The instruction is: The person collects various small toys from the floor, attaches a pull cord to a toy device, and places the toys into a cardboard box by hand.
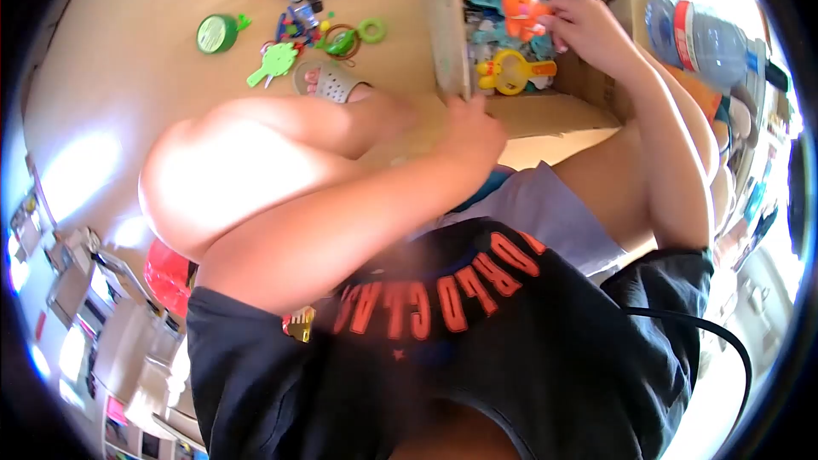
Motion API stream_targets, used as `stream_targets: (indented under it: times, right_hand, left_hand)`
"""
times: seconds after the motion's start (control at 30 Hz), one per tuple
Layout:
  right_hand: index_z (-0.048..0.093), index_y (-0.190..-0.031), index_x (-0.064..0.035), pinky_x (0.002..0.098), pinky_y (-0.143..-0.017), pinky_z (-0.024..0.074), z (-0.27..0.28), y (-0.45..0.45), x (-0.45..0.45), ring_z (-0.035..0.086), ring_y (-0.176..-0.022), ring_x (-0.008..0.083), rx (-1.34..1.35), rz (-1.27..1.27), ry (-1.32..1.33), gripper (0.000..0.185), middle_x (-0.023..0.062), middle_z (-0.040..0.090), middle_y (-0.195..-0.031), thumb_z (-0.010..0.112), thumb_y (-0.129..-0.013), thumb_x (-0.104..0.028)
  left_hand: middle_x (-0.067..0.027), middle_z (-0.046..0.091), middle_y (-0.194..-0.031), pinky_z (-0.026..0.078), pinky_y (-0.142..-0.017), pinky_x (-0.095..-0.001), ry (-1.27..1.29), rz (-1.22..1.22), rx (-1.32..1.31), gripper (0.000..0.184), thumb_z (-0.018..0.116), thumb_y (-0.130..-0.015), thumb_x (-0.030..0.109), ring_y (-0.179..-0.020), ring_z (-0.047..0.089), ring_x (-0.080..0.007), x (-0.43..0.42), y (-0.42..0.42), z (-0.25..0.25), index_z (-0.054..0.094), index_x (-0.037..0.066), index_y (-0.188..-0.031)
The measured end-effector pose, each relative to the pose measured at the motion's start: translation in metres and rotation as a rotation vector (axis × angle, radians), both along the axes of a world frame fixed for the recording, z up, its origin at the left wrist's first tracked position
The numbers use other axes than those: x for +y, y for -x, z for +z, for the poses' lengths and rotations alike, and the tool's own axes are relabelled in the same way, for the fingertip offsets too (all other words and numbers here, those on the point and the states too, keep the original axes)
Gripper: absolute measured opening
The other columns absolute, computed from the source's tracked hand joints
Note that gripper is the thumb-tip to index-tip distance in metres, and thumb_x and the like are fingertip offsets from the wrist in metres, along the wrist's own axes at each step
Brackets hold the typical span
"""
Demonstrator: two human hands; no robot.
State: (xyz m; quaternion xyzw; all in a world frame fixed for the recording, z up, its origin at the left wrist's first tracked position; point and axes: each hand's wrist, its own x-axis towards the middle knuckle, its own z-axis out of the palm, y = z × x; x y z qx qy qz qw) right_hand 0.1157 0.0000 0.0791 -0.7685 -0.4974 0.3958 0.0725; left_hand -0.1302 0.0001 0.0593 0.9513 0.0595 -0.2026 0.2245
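Our right forearm reaches up into the open brown cardboard box [588,115], and our right hand [592,32] pinches a small orange figure-shaped toy [521,14] above the blue and yellow pieces there. Our left arm crosses our body, its left hand [477,132] at the box's near left corner, though we cannot tell how wide its fingers stand. Our black shirt [511,358] shows orange-red letters reading "ORLD" and "CLA"; the red-and-white label [684,32] on the clear bottle [716,44] is unreadable.
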Motion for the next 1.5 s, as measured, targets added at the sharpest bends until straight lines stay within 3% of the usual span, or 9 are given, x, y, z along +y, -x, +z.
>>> stream_targets:
  times: [0.17, 0.53, 0.63, 0.83, 1.03, 1.13, 1.23, 1.33, 1.5]
  right_hand:
    - [0.069, -0.087, 0.0041, 0.0385, -0.063, 0.0529, -0.081, 0.001, -0.013, 0.067, -0.063, 0.0253, 0.047, 0.061, 0.100, 0.021, 0.0160, 0.068, -0.070, 0.055, -0.082, -0.011]
    - [0.071, -0.078, 0.0037, 0.0327, -0.054, 0.0489, -0.152, 0.055, -0.024, 0.064, -0.057, 0.0174, 0.450, -0.123, 0.397, 0.022, 0.0111, 0.067, -0.066, 0.060, -0.082, -0.016]
    - [0.074, -0.084, -0.0041, 0.0314, -0.046, 0.0454, -0.187, 0.065, -0.027, 0.060, -0.052, 0.0162, 0.712, -0.092, 0.458, 0.019, 0.0075, 0.067, -0.065, 0.065, -0.082, -0.020]
    - [0.071, -0.086, -0.0046, 0.0308, -0.045, 0.0442, -0.211, 0.067, -0.010, 0.059, -0.052, 0.0164, 0.649, 0.303, 0.575, 0.028, 0.0070, 0.065, -0.064, 0.060, -0.087, -0.030]
    - [0.071, -0.081, 0.0006, 0.0327, -0.048, 0.0468, -0.155, 0.038, 0.014, 0.060, -0.052, 0.0167, 0.749, 0.338, 0.757, 0.027, 0.0082, 0.065, -0.062, 0.056, -0.086, -0.022]
    - [0.070, -0.083, 0.0015, 0.0361, -0.053, 0.0497, -0.190, 0.012, 0.025, 0.063, -0.055, 0.0204, 0.385, 0.548, 0.624, 0.026, 0.0117, 0.068, -0.070, 0.058, -0.085, -0.022]
    - [0.070, -0.087, 0.0004, 0.0385, -0.061, 0.0549, -0.145, 0.006, 0.053, 0.070, -0.070, 0.0299, -0.045, 0.711, 0.531, 0.017, 0.0161, 0.070, -0.079, 0.059, -0.079, -0.010]
    - [0.071, -0.086, 0.0005, 0.0418, -0.062, 0.0553, -0.103, 0.014, 0.061, 0.070, -0.071, 0.0339, -0.305, 0.947, 0.259, 0.019, 0.0182, 0.070, -0.080, 0.056, -0.077, -0.006]
    - [0.068, -0.081, 0.0018, 0.0434, -0.068, 0.0527, 0.025, 0.056, 0.099, 0.066, -0.071, 0.0345, -0.275, 0.965, 0.389, 0.027, 0.0176, 0.067, -0.073, 0.057, -0.084, -0.023]
  left_hand:
    - [-0.0070, 0.068, -0.082, 0.047, -0.072, -0.0384, -0.019, -0.053, 0.014, 0.021, 0.064, -0.075, 0.011, -0.099, 0.058, -0.0246, 0.005, 0.001, 0.005, 0.063, 0.005, -0.095]
    - [-0.0084, 0.065, -0.086, 0.048, -0.067, -0.0346, -0.123, -0.061, -0.014, 0.017, 0.063, -0.073, 0.008, -0.085, 0.063, -0.0224, 0.003, 0.000, 0.003, 0.061, 0.006, -0.089]
    - [-0.0068, 0.065, -0.083, 0.047, -0.072, -0.0377, -0.133, -0.082, -0.007, 0.020, 0.063, -0.073, 0.010, -0.089, 0.062, -0.0231, 0.005, 0.002, 0.004, 0.066, 0.003, -0.092]
    - [-0.0086, 0.064, -0.080, 0.048, -0.072, -0.0389, -0.150, 0.015, -0.107, 0.018, 0.061, -0.073, 0.009, -0.084, 0.061, -0.0247, -0.001, 0.002, -0.006, 0.066, 0.001, -0.088]
    - [-0.0159, 0.066, -0.096, 0.046, -0.094, -0.0506, -0.182, 0.041, 0.019, 0.023, 0.056, -0.078, 0.013, -0.104, 0.059, -0.0255, -0.006, -0.004, 0.002, 0.062, 0.000, -0.096]
    - [-0.0175, 0.065, -0.105, 0.039, -0.099, -0.0613, -0.251, 0.082, -0.018, 0.026, 0.055, -0.080, 0.014, -0.111, 0.058, -0.0266, -0.009, -0.004, 0.002, 0.063, 0.000, -0.100]
    - [-0.0161, 0.064, -0.109, 0.035, -0.097, -0.0677, -0.159, 0.121, 0.132, 0.030, 0.053, -0.083, 0.015, -0.112, 0.057, -0.0269, -0.028, -0.013, 0.003, 0.062, 0.000, -0.108]
    - [-0.0146, 0.062, -0.115, 0.035, -0.097, -0.0680, -0.247, 0.032, 0.205, 0.036, 0.051, -0.086, 0.015, -0.111, 0.056, -0.0285, -0.037, -0.028, 0.020, 0.058, 0.000, -0.118]
    - [-0.0150, 0.055, -0.126, 0.043, -0.093, -0.0605, -0.239, 0.099, 0.352, 0.050, 0.057, -0.084, 0.019, -0.111, 0.055, -0.0300, -0.061, -0.059, 0.014, 0.050, 0.001, -0.130]
